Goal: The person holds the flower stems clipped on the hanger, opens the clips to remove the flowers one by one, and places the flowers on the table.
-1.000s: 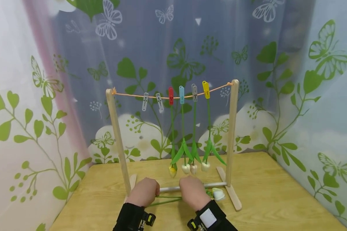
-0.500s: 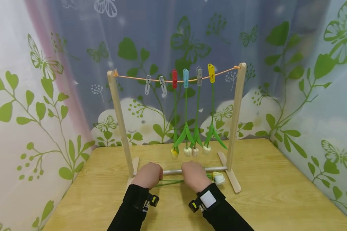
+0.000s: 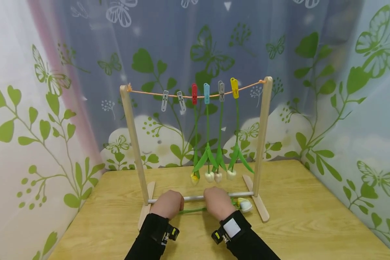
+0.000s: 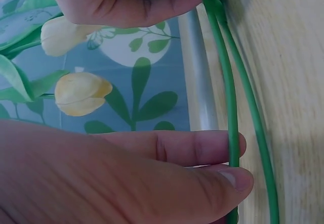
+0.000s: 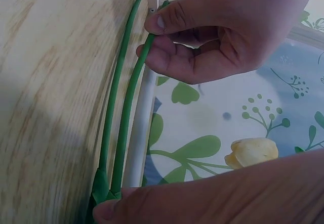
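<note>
My left hand (image 3: pixel 167 204) pinches a green tulip stem (image 4: pixel 230 102) between thumb and finger, near the stem's bare end. My right hand (image 3: pixel 217 203) holds the same stem close to its leaves, its thumb (image 5: pixel 106 211) on it. Beside it on the table lies a second stem (image 5: pixel 112 107). Past the right hand lie a yellow tulip head (image 3: pixel 241 200) and a white tulip head (image 3: pixel 246 206); which one belongs to the held stem is hidden.
Behind the hands stands a wooden frame (image 3: pixel 262 133) with a pale crossbar (image 3: pixel 240 194). Its orange cord (image 3: pixel 149 92) carries several clothespins; tulips hang head down from the red clothespin (image 3: pixel 194 94), blue clothespin (image 3: pixel 206 93), grey clothespin (image 3: pixel 221 91) and yellow clothespin (image 3: pixel 234 88). Two pale clothespins (image 3: pixel 164 100) hold nothing.
The head view has tilted down and partly back up. Both hands keep their places at the stems. Two separate stems showed between them earlier; now they look like one in the head view.
</note>
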A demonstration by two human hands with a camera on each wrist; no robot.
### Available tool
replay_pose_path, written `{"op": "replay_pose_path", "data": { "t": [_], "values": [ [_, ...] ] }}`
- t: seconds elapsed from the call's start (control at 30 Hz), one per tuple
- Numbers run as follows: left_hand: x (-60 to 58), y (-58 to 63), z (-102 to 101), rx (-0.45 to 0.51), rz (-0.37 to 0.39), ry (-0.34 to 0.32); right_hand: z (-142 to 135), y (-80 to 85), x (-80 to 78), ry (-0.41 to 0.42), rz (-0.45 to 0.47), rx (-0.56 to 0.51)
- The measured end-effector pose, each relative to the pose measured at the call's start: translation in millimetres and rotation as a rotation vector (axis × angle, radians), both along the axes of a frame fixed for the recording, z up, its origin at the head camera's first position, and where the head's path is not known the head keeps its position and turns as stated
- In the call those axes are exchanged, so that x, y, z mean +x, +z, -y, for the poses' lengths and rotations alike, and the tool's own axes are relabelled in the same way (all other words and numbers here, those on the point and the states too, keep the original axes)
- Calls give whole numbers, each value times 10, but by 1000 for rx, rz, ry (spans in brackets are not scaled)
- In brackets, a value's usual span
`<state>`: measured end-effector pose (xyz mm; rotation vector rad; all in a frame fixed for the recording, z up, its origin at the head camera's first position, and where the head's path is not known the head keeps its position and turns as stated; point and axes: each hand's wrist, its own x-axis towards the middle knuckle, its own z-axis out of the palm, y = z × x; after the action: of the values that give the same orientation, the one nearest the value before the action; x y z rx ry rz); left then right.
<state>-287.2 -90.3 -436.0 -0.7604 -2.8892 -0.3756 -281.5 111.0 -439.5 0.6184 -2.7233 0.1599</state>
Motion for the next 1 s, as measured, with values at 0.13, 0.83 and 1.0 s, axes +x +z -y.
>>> {"op": "replay_pose_path", "data": {
  "t": [0.13,0.83,1.0],
  "values": [
    [2,-24,4,3,-20,-8,11,-26,-1,-10,0,-9],
    [-59,-113,17,-31,56,-15,28,-81,-10,-7,34,-9],
    [-56,-99,7,-30,70,-15,27,-95,-15,-17,62,-13]
  ]
}}
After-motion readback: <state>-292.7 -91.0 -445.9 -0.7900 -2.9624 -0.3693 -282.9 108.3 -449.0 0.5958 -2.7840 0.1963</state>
